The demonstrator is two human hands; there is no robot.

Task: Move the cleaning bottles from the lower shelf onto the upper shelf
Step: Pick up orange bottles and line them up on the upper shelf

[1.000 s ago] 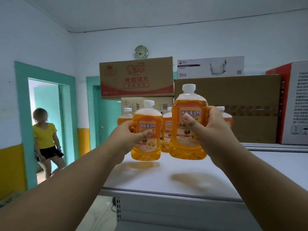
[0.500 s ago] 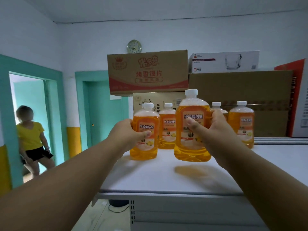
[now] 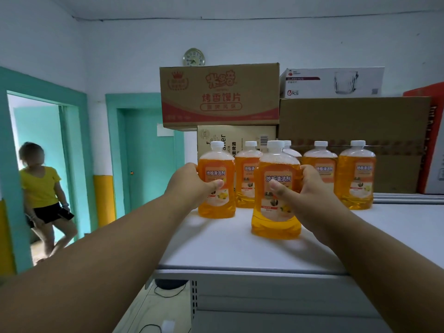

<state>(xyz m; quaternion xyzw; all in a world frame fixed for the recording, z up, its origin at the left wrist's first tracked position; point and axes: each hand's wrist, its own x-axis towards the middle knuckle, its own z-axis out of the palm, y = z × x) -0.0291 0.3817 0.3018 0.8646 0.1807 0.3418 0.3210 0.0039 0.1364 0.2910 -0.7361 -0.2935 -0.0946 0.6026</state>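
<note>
Left hand [image 3: 192, 186] grips the left bottle [image 3: 216, 183]; right hand [image 3: 305, 191] grips the near bottle [image 3: 276, 191]. Both upright on the upper shelf [image 3: 240, 243], caps up, labels facing near.

A single head-worn view is given, aimed forward and roughly level across the upper shelf [image 3: 240, 248], whose front edge is seen close below. Both forearms are seen reaching away from the lens toward the orange bottles [image 3: 276, 188], near the middle of the frame. Stacked cartons [image 3: 219, 94] and the wall fill the background; a doorway [image 3: 40, 176] is caught at left.
</note>
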